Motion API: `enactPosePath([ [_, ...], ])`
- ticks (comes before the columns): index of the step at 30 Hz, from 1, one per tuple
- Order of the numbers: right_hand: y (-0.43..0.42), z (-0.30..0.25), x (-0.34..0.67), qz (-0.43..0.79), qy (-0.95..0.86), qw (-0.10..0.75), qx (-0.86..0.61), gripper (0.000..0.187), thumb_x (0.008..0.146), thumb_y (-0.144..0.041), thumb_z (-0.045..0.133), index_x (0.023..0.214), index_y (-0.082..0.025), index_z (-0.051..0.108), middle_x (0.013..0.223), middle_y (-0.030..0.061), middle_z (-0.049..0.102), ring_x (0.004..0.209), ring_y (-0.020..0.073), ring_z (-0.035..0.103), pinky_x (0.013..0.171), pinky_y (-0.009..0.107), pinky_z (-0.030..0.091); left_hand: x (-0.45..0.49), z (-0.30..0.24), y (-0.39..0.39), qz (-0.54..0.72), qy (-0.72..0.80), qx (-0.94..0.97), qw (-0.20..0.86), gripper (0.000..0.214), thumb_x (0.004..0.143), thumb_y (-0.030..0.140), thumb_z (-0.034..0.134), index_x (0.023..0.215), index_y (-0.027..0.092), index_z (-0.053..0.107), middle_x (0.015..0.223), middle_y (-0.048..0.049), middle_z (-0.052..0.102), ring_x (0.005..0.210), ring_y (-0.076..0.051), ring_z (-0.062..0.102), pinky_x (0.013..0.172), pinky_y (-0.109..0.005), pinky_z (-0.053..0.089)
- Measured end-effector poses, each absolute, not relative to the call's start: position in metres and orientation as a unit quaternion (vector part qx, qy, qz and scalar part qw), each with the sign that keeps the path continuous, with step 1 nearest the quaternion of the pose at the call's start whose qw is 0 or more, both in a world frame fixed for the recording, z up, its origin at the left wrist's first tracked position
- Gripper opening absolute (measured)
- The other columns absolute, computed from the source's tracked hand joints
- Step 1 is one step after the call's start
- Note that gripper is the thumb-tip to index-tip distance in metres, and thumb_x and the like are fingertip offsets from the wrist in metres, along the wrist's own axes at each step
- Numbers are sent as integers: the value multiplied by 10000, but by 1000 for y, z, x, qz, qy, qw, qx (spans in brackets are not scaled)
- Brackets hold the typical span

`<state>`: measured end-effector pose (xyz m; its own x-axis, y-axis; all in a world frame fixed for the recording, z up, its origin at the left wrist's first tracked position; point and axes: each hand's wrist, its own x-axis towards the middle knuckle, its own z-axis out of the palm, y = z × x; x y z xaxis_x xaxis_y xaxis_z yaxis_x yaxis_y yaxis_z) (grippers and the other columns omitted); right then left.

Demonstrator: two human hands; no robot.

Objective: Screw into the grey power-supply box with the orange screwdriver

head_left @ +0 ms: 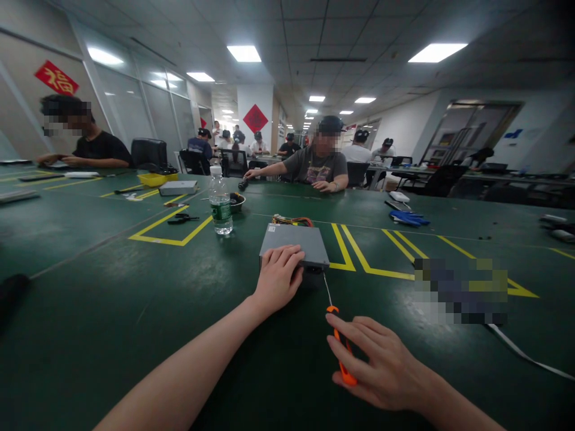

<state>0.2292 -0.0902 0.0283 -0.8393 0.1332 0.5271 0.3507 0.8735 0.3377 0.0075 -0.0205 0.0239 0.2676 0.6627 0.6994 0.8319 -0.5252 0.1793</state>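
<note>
box (pixel 309 239): grey | screwdriver handle (pixel 347 374): orange and black | tabletop (pixel 179 299): green, yellow outlines (pixel 156 241) | gloves (pixel 408 219): blue | tray (pixel 157 179): yellow

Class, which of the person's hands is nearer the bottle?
Left: the left hand rests on the box, to the right of the bottle; the right hand, with the screwdriver, is further right and closer to the camera.

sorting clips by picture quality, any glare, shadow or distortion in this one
Head view: ceiling lights glare nearly white, with soft reflections on the green table; a shadow darkens the near side of the grey metal box; the top-right corner goes dark, uprights lean at the sides, and a mosaic patch hides detail at right.
</note>
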Motion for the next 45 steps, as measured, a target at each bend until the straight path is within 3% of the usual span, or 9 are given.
enactPosePath([
  [5,-94,27,225,-189,-918,313,-153,200,876,-250,496,1023,-121,532,1104,197,616,832,192,626,721,327,518,8,24,-21,-373,-474,-789,116,266,859,233,480,1120,250,528,1245,-20,556,1171,-202,451,964,-392,315],
  [12,-94,29,229,-183,-944,241,-136,301,921,-322,399,1131,-147,523,1166,229,565,935,242,619,733,371,527,8,24,-20,-368,-476,-790,121,259,864,236,472,1118,247,526,1256,-19,550,1177,-199,448,969,-387,303],
  [16,-93,25,228,-183,-928,294,-138,187,878,-259,498,1021,-140,519,1114,197,608,820,195,632,696,339,524,8,22,-20,-368,-474,-792,115,258,868,240,466,1120,242,521,1258,-20,549,1180,-200,443,972,-390,292],
  [20,-95,24,226,-172,-917,325,-153,184,893,-275,480,1012,-134,483,1083,189,628,847,191,635,727,325,524,8,22,-19,-371,-474,-790,115,258,867,240,471,1121,241,520,1257,-19,550,1182,-197,441,971,-392,294],
  [26,-97,31,224,-171,-939,257,-152,325,927,-321,358,1156,-144,508,1099,202,608,901,233,635,709,353,527,8,22,-19,-371,-473,-791,117,260,864,234,471,1118,244,527,1251,-31,553,1174,-208,451,965,-399,306],
  [33,-97,22,221,-152,-917,334,-160,227,877,-274,486,1043,-120,503,1062,187,641,831,204,645,725,333,520,9,24,-20,-369,-475,-789,123,270,858,228,479,1121,253,534,1247,-29,553,1167,-206,455,964,-397,319],
  [40,-98,30,220,-150,-940,259,-162,329,910,-302,381,1157,-136,523,1098,192,623,883,238,646,689,356,540,8,23,-19,-370,-474,-791,114,261,862,234,478,1117,245,530,1247,-23,553,1172,-195,449,969,-387,310],
  [45,-96,21,220,-165,-917,327,-160,264,880,-303,498,1059,-111,535,1086,197,630,886,223,643,752,351,526,8,23,-19,-372,-475,-788,122,272,855,226,485,1121,251,536,1240,-29,557,1166,-199,456,967,-397,317],
])
